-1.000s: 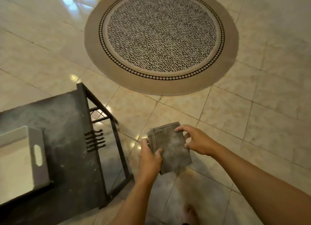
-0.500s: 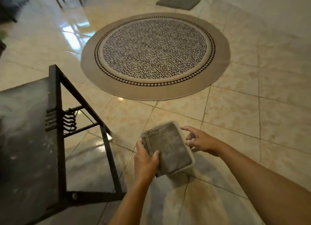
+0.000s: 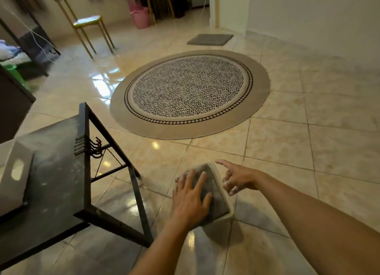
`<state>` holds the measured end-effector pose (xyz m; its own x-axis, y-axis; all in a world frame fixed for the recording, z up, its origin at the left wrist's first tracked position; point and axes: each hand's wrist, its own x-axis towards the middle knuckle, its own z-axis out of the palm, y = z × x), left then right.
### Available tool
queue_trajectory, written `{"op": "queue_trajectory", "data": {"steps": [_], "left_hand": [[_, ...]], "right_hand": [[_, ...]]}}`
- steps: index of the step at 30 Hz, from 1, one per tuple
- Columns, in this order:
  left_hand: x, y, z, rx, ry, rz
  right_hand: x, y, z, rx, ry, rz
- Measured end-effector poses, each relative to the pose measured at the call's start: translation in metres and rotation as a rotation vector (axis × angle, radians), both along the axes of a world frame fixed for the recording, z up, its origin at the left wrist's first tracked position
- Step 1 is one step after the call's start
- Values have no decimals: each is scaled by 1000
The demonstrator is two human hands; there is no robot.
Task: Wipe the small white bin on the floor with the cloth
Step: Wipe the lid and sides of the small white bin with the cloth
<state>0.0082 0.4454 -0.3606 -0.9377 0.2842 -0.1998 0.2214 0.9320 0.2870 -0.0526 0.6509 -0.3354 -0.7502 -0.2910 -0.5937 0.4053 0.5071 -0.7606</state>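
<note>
Cloth (image 3: 213,194) lies across the bin (image 3: 227,200) on the floor, pressed flat under my left hand (image 3: 190,198), fingers spread to rub. Right hand (image 3: 236,179) open, empty, just beside the rim, ready to steady it.

Cloth (image 3: 213,194) on the small bin (image 3: 227,194) on the floor (image 3: 308,151), left hand (image 3: 190,200) flat on the cloth, right hand (image 3: 238,179) just right, tabletop (image 3: 51,188) left, round rug (image 3: 190,92) behind, chair (image 3: 88,21) far behind.
</note>
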Motion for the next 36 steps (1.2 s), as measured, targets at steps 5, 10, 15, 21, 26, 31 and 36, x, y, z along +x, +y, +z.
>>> {"op": "queue_trajectory", "data": {"steps": [5,10,15,21,26,31,36], "left_hand": [[-15,2,-22,-31,28,-75],[-14,8,-32,-78,73,-59],[-22,28,-29,-81,128,-96],[-9,20,-30,-81,107,-27],[-26,37,-29,-81,125,-115],[-20,12,-34,-78,98,79],[-7,40,-31,-87,119,-44]], "right_hand": [[-11,1,-7,-72,-71,65],[-16,3,-18,-111,-77,50],[-17,7,-23,-148,-83,37],[-16,-2,-21,-131,-61,25],[-11,-4,-18,-156,-78,42],[-10,-6,-20,-185,-94,-13],[-11,-4,-19,-171,-91,12]]}}
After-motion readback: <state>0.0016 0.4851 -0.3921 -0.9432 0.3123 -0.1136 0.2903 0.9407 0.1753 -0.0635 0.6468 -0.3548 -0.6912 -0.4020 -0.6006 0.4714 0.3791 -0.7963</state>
